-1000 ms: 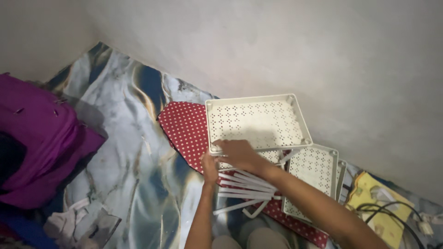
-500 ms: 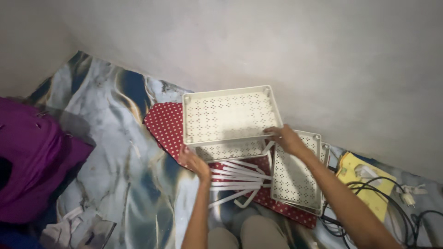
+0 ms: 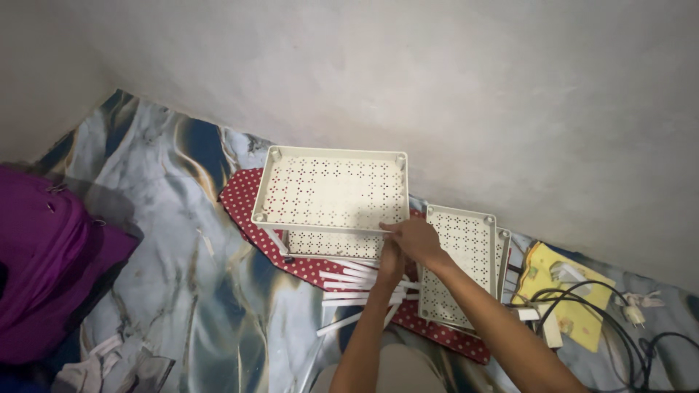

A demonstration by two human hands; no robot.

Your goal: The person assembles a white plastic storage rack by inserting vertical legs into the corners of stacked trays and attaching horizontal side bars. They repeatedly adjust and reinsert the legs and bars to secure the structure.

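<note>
Right hand (image 3: 416, 239) grips near edge of perforated cream shelf tray (image 3: 331, 191), raised on thin legs over red dotted mat (image 3: 247, 200). Left hand (image 3: 389, 263) beneath it, closed around something, likely white rod (image 3: 349, 277); grasp unclear. Risk: tray tilts, unseated legs pop out.

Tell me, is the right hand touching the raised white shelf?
Touching: the head view shows the right hand gripping the near right corner of the raised shelf.
</note>
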